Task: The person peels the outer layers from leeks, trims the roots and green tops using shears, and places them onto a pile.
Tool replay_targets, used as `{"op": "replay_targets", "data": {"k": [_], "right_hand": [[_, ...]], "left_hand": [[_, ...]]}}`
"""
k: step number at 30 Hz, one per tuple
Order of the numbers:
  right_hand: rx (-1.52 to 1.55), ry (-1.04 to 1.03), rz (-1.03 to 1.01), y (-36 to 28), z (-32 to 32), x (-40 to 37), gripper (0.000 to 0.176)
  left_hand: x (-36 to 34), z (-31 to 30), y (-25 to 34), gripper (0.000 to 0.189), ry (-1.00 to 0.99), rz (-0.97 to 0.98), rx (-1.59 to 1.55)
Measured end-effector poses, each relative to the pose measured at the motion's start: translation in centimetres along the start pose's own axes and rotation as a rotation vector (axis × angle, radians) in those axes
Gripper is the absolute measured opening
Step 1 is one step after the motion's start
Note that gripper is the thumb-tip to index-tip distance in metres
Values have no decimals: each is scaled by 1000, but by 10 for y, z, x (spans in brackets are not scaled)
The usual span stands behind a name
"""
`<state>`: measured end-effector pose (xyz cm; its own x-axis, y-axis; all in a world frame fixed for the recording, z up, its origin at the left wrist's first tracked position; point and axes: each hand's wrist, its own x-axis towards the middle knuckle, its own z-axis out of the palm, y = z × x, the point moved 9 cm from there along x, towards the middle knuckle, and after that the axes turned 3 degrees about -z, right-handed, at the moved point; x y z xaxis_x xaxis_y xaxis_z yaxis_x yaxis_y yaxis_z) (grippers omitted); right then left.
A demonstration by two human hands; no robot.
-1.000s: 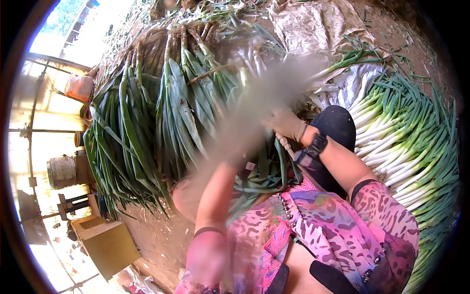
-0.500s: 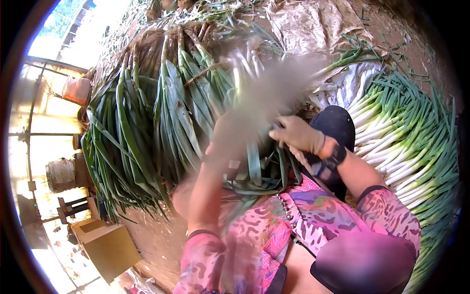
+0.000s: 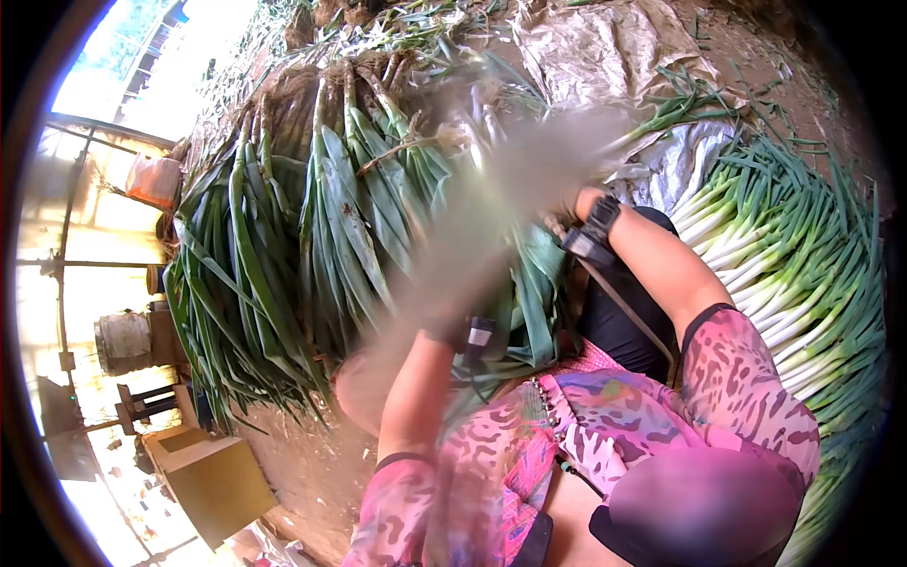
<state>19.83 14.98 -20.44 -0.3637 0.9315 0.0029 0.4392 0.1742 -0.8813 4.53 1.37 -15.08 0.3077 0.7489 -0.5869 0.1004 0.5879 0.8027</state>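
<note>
A grey smear over the middle of the head view hides much of both hands. My left hand (image 3: 458, 293) is a blur over the leaves of the uncleaned green onions (image 3: 345, 189). Its fingers cannot be made out. On my right, the right hand (image 3: 565, 210) reaches into the same smear, its fingers hidden. Its wrist carries a black watch and a small dark box. A thin brown rod or cord (image 3: 624, 312) runs from beside that wrist down past my knee. Broad green leaves (image 3: 539, 298) lie between the hands, over my lap.
Cleaned green onions (image 3: 756, 255) with white stems lie in a long row at right. A crumpled tan sheet (image 3: 614, 52) and a silvery plastic sheet (image 3: 675, 165) lie on the ground beyond. At left are a cardboard box (image 3: 208, 472) and a whitish bucket (image 3: 123, 342).
My right hand has moved up and away, into the smear; its gloved fingers showed before. My left forearm has come down and slightly right. The thin rod or cord shows more clearly.
</note>
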Motion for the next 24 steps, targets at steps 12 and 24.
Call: {"op": "replay_targets", "data": {"k": [12,24], "right_hand": [[-734,-398,-475,-73,23,8,35],[-116,-150,-74,-29,22,-51,49]], "left_hand": [[12,-16,-11,48,28,-6,66],[19,-14,14,51,46,116,366]]}}
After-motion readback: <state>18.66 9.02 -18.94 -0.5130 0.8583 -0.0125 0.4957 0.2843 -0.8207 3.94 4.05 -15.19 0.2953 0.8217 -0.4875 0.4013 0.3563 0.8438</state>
